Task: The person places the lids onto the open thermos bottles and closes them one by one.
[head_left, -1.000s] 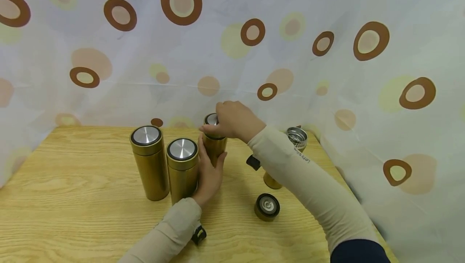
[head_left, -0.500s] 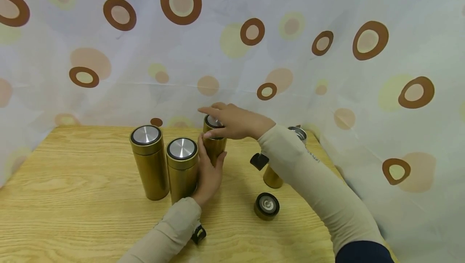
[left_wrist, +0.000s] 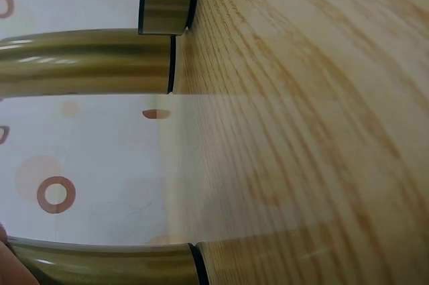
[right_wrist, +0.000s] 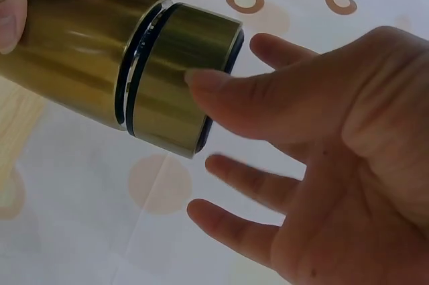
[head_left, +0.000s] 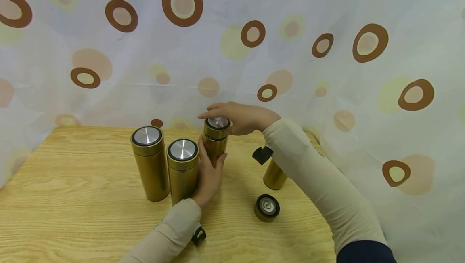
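Observation:
My left hand (head_left: 210, 180) grips a gold thermos bottle (head_left: 214, 148) by its body near the back of the table. Over its lid (head_left: 216, 132), which has a silver disc on top, my right hand (head_left: 244, 117) hovers with fingers spread. In the right wrist view, the right thumb (right_wrist: 248, 100) overlaps the lid's side while the other fingers stand apart from it. A narrow gap shows between lid and body there. In the left wrist view, the held bottle (left_wrist: 107, 263) stands at the lower edge, its base by the table.
Two taller lidded thermos bottles, one at left (head_left: 150, 170) and one nearer (head_left: 181, 178), stand beside the left hand. Right of them, another gold bottle (head_left: 275, 175) is partly hidden behind the right forearm. A loose lid (head_left: 267, 207) lies underside up on the wooden table (head_left: 91, 198).
My right fingers have loosened from around the lid and spread. The right hand has shifted slightly to the right, baring more of the lid. My left hand keeps its grip in place.

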`<act>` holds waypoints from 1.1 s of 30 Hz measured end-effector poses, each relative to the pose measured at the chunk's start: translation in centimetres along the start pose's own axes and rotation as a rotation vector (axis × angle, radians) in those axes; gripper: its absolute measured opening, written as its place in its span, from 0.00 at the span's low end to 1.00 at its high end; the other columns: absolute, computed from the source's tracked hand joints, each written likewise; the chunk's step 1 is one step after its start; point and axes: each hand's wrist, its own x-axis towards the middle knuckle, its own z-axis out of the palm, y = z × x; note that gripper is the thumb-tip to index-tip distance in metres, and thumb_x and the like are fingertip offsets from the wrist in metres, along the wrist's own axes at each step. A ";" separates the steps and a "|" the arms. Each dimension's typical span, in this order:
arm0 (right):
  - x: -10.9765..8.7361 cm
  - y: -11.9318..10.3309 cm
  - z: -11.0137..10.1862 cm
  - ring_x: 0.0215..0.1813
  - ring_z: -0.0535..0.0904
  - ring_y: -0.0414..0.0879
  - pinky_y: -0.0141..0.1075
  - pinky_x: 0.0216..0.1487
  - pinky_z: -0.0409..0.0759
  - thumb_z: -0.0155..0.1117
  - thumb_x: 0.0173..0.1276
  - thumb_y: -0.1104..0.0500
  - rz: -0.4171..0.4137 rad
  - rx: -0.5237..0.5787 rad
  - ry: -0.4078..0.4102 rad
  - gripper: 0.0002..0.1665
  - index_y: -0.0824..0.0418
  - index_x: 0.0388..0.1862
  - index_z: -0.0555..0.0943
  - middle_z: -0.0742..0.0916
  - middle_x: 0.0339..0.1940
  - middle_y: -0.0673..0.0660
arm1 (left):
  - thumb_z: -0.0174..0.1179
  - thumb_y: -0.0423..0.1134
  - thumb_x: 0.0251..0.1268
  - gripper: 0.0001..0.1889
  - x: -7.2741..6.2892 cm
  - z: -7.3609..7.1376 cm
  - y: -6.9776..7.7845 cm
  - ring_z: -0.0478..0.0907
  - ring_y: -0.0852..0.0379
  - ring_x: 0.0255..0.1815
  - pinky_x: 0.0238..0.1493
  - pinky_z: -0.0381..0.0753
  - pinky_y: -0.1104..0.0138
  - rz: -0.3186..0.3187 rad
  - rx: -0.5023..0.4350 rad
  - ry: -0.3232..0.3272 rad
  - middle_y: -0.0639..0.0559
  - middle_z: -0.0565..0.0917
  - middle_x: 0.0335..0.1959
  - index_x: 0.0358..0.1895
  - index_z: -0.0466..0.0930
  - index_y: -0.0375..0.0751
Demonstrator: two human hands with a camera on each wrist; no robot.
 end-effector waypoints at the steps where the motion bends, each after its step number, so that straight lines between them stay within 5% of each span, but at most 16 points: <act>1: 0.0 0.0 0.0 0.74 0.58 0.53 0.47 0.71 0.61 0.55 0.63 0.77 -0.004 0.007 -0.006 0.44 0.48 0.74 0.62 0.64 0.75 0.54 | 0.55 0.44 0.71 0.43 0.0 0.0 0.0 0.48 0.45 0.75 0.72 0.51 0.46 -0.002 -0.002 0.000 0.41 0.48 0.76 0.77 0.34 0.56; 4: 0.1 0.1 0.0 0.73 0.61 0.49 0.44 0.72 0.62 0.50 0.61 0.80 -0.009 0.026 -0.013 0.44 0.51 0.73 0.64 0.69 0.72 0.52 | 0.55 0.45 0.70 0.43 0.0 0.1 -0.1 0.49 0.46 0.75 0.72 0.52 0.47 -0.001 -0.007 0.001 0.41 0.49 0.75 0.77 0.34 0.56; 14: 0.5 -0.6 0.2 0.68 0.68 0.51 0.43 0.66 0.69 0.59 0.66 0.72 0.046 -0.107 -0.015 0.38 0.53 0.73 0.65 0.72 0.67 0.56 | 0.56 0.42 0.70 0.43 -0.1 0.1 -0.2 0.49 0.45 0.75 0.72 0.53 0.47 0.023 0.023 0.002 0.41 0.48 0.76 0.77 0.34 0.53; 19: 0.9 -1.1 0.4 0.54 0.75 0.52 0.42 0.56 0.75 0.61 0.70 0.58 0.116 -0.190 0.002 0.32 0.56 0.71 0.67 0.77 0.56 0.60 | 0.57 0.41 0.70 0.43 -0.1 0.1 0.0 0.49 0.46 0.75 0.73 0.52 0.48 0.031 0.044 0.021 0.41 0.49 0.76 0.77 0.36 0.51; 24: 1.2 -0.9 1.0 0.42 0.73 0.49 0.40 0.42 0.75 0.60 0.68 0.41 0.215 -0.188 0.103 0.27 0.62 0.52 0.78 0.79 0.41 0.57 | 0.57 0.41 0.69 0.42 -0.2 0.1 0.1 0.50 0.45 0.75 0.72 0.53 0.48 0.063 0.068 0.036 0.40 0.51 0.75 0.77 0.37 0.48; 28: 1.6 -0.6 1.7 0.33 0.71 0.46 0.35 0.31 0.68 0.59 0.65 0.34 0.292 -0.164 0.201 0.29 0.61 0.33 0.76 0.76 0.30 0.54 | 0.57 0.42 0.70 0.42 -0.2 0.1 0.1 0.51 0.47 0.75 0.72 0.53 0.48 0.080 0.068 0.026 0.42 0.51 0.75 0.77 0.37 0.48; 33: 2.1 -0.5 2.3 0.30 0.72 0.47 0.35 0.27 0.68 0.58 0.62 0.31 0.329 -0.151 0.265 0.31 0.60 0.31 0.73 0.77 0.28 0.53 | 0.57 0.41 0.69 0.42 -0.1 0.0 0.0 0.51 0.48 0.75 0.73 0.53 0.49 0.093 0.057 0.029 0.43 0.50 0.76 0.77 0.37 0.46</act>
